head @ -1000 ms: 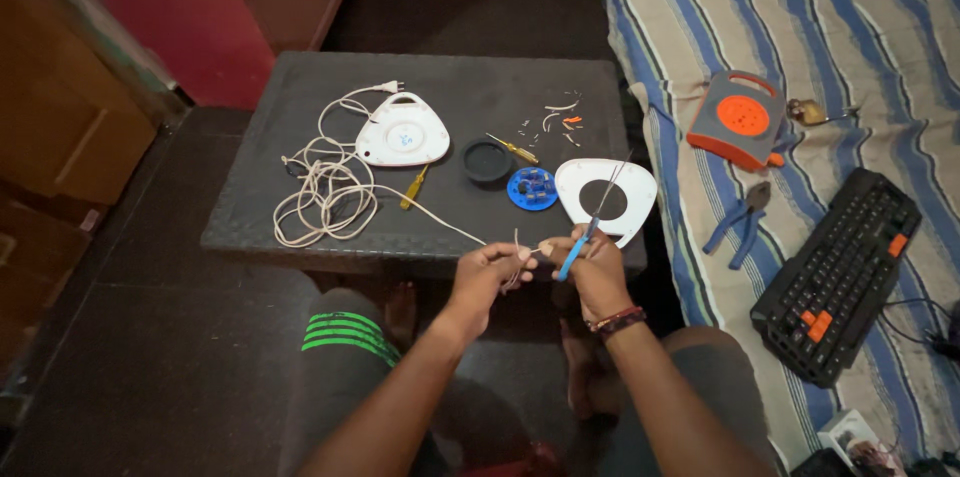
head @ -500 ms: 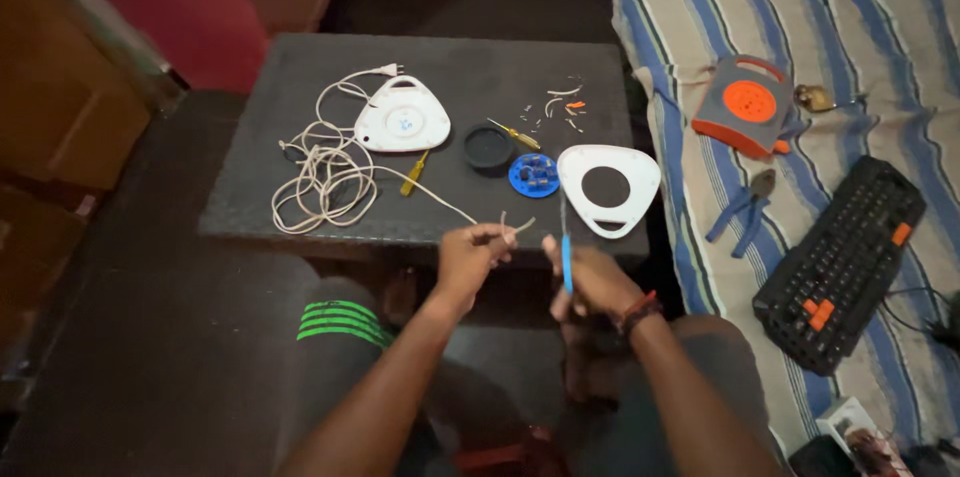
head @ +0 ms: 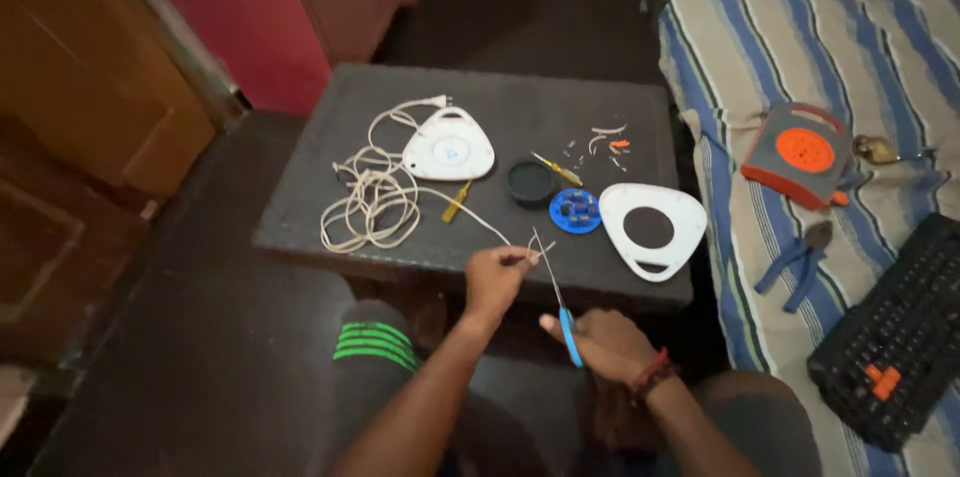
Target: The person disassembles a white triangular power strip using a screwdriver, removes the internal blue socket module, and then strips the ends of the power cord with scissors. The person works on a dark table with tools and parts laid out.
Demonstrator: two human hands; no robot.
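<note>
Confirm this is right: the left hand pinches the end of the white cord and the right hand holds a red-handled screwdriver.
Not quite. The left hand does pinch the end of the white cord, but the tool in the right hand has a blue handle, not a red one. The head view shows it.

A second ago both hands were bunched together at the counter's near edge; now the right hand has dropped back with the blue-handled tool, its tip up, seemingly off the wire end pinched in the left hand.
</note>
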